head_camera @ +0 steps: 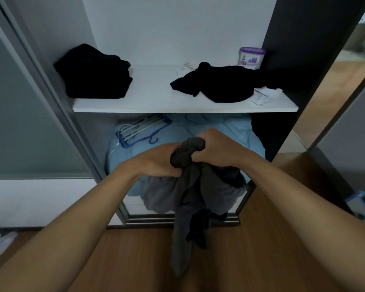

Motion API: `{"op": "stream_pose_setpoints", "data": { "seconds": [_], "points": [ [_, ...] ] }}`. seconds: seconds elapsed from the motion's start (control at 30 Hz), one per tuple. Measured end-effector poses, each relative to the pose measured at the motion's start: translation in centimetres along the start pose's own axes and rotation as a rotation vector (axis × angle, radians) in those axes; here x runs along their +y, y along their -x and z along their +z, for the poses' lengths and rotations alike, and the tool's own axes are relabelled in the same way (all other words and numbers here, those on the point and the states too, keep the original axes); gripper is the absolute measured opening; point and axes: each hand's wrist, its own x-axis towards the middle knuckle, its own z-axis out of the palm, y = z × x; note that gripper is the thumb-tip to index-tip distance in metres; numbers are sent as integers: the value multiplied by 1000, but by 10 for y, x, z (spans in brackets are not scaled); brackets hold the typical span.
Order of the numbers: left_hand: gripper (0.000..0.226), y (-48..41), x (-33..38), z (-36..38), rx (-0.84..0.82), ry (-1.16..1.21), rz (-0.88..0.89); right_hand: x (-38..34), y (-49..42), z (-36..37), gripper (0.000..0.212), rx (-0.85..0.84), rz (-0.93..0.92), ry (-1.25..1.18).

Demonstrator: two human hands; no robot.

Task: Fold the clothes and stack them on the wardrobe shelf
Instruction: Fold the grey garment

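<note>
Both bare forearms reach forward, converging at centre. Left hand (156,160) and right hand (214,148) sit knuckles-up, nearly touching, fingers curled tight round the bunched top of a dark grey crumpled cloth garment (188,186).

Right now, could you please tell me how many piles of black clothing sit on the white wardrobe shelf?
2: a folded black stack at the left end of the white wardrobe shelf, and a crumpled black heap toward the right, beside the purple-lidded tub. Separate garments within each cannot be told.
</note>
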Motion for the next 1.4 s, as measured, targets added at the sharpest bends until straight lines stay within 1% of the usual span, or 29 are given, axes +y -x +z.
{"op": "stream_pose_setpoints", "data": {
  "seconds": [0.07, 0.13, 0.17, 0.2, 0.23, 0.27, 0.3, 0.33, 0.37, 0.4, 0.43, 0.47, 0.5, 0.57, 0.63, 0.67, 0.73, 0.83, 0.93, 1.03, 1.13, 1.23, 1.3, 1.33, 1.37, 1.4],
  "points": [
    [31, -4, 6, 1, 190, -94, -4, 10, 1, 2, 25, 59, 15, -64],
    [16, -7, 8, -3, 340, -20, 32, 21, 6, 7, 12, 101, 30, -143],
    [12, -7, 8, -7, 395, 52, 46, 29, 10, 10, 16, 85, 62, -178],
    [9, -6, 8, -11, 432, 113, 51, 37, 16, 12, 25, 30, 106, -202],
    [8, -5, 5, -14, 450, 153, 51, 46, 22, 14, 33, -60, 162, -209],
    [7, -4, 2, -15, 450, 176, 44, 55, 28, 15, 35, -162, 228, -197],
    [6, -2, -2, -14, 441, 186, 26, 64, 32, 15, 32, -237, 290, -182],
    [7, -1, -7, -12, 434, 191, 0, 71, 34, 15, 28, -257, 329, -172],
    [12, 1, -15, -9, 441, 188, -31, 75, 34, 13, 25, -213, 344, -181],
    [17, 3, -23, -7, 455, 182, -67, 75, 33, 11, 20, -111, 348, -207],
    [17, 5, -32, -5, 461, 168, -113, 73, 32, 8, 12, 20, 342, -251],
    [13, 7, -41, -4, 441, 129, -166, 69, 30, 5, 9, 150, 320, -315],
    [13, 10, -50, -2, 390, 55, -225, 62, 26, 2, 17, 253, 289, -377],
    [26, 15, -64, 3, 213, -157, -334, 47, 18, 0, 26, 355, 216, -453],
    [33, 21, -75, 11, 72, -353, -394, 33, 11, 3, 28, 390, 185, -467],
    [35, 24, -81, 16, 51, -420, -411, 28, 8, 5, 28, 404, 186, -467],
    [32, 32, -96, 26, 76, -512, -436, 22, 5, 6, 26, 415, 193, -463],
    [25, 41, -111, 40, 135, -560, -463, 15, 4, 5, 23, 401, 237, -468],
    [23, 37, -112, 54, 185, -578, -391, 7, 0, 7, 15, 398, 300, -508],
    [28, 27, -105, 71, 251, -466, -346, -1, -3, 14, 13, 406, 328, -544],
    [43, 16, -90, 92, 268, -209, -300, -5, -7, 19, 13, 395, 336, -566],
    [61, 4, -70, 106, 385, 32, -175, -3, -10, 21, 18, 405, 352, -596],
    [67, -3, -62, 108, 452, 100, -139, 1, -11, 19, 18, 404, 374, -603],
    [66, -5, -61, 106, 452, 124, -142, 3, -10, 17, 18, 394, 373, -586],
    [60, -6, -62, 103, 435, 147, -143, 7, -8, 15, 18, 382, 356, -534],
    [49, -6, -64, 99, 409, 167, -141, 12, -5, 11, 19, 370, 326, -438]
  ]
}}
